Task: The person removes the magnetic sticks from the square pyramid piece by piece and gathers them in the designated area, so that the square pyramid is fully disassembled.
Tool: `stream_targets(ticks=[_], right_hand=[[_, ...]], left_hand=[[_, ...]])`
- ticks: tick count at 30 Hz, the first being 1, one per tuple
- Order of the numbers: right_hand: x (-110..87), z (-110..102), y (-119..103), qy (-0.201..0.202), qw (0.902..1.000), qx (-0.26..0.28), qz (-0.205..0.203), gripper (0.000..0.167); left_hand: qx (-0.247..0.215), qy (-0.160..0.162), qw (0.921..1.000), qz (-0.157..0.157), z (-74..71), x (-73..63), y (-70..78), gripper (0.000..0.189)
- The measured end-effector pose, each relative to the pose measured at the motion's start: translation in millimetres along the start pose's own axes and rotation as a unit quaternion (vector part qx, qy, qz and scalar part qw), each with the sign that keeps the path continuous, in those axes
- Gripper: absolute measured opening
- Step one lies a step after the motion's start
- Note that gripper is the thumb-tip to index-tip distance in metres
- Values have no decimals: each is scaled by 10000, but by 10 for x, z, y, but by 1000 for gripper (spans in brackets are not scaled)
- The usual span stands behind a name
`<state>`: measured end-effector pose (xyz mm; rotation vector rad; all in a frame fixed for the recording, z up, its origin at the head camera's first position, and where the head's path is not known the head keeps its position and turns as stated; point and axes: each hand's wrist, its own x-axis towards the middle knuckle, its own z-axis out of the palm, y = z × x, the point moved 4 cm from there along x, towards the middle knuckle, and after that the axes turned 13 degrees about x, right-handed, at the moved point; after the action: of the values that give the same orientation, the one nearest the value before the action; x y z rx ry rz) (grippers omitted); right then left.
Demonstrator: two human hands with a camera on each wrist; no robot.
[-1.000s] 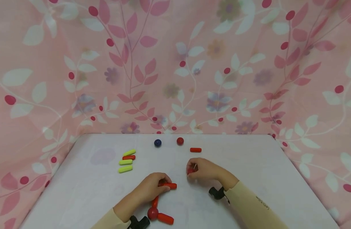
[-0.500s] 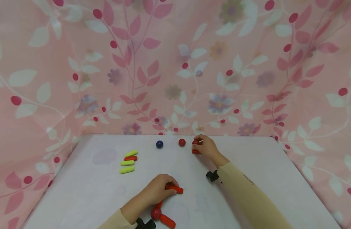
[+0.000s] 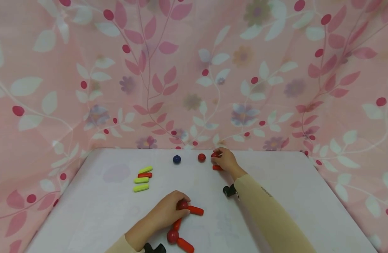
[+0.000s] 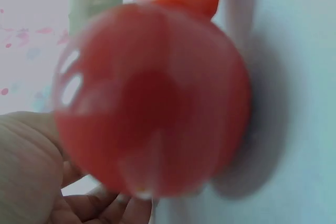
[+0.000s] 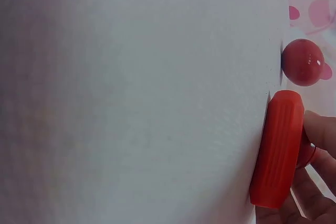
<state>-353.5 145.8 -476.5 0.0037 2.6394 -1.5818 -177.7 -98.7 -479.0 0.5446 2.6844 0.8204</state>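
My left hand (image 3: 165, 212) holds a red ball (image 3: 182, 204) between thumb and fingers. A red grooved rod (image 3: 195, 210) extends right from that ball. Another red rod (image 3: 177, 224) runs down to a second red ball (image 3: 173, 236), which has a further red rod (image 3: 185, 245) at its lower right. This second ball (image 4: 152, 98) fills much of the left wrist view. At the back of the table, my right hand (image 3: 227, 161) grips a red ball (image 3: 214, 155), largely covered by the fingers. Just in front of it lies a loose red rod (image 5: 278, 150).
Left of the right hand, a red ball (image 3: 201, 157) and a dark blue ball (image 3: 176, 159) sit near the back edge. Yellow-green rods (image 3: 141, 188) and one red rod (image 3: 144, 175) lie at the left. A floral pink curtain (image 3: 194, 88) hangs behind the white table (image 3: 86, 214).
My right hand has carried its red ball from mid-table to the back, behind the loose rod. My left hand's grip has shifted, so the ball between its fingers now shows.
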Motion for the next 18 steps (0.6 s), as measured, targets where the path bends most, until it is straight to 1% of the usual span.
stream_targets(ticks=[3, 6, 10, 12, 14, 16, 18], right_hand=[[3, -22, 6, -6, 10000, -36, -82, 39], [-41, -86, -1, 90, 9995, -15, -288, 40], [-204, -183, -74, 235, 9979, 25, -597, 33], [-328, -199, -142, 175, 9974, 117, -687, 25], [-481, -175, -228, -99, 9967, 152, -797, 16], [-643, -111, -304, -611, 9939, 100, -909, 9], [-794, -22, -336, -1157, 9880, -42, -1020, 6]], left_hand=[[46, 51, 10000, -64, -17, -18, -22, 33], [99, 130, 9998, -71, -13, -9, -25, 33], [106, 196, 9997, -66, 9, 16, -13, 32], [71, 228, 9997, -32, 16, 33, -3, 32], [45, 275, 9996, 6, 21, 55, 8, 32], [48, 320, 9995, 41, 24, 79, 19, 31], [60, 367, 9993, 52, 33, 106, 27, 31]])
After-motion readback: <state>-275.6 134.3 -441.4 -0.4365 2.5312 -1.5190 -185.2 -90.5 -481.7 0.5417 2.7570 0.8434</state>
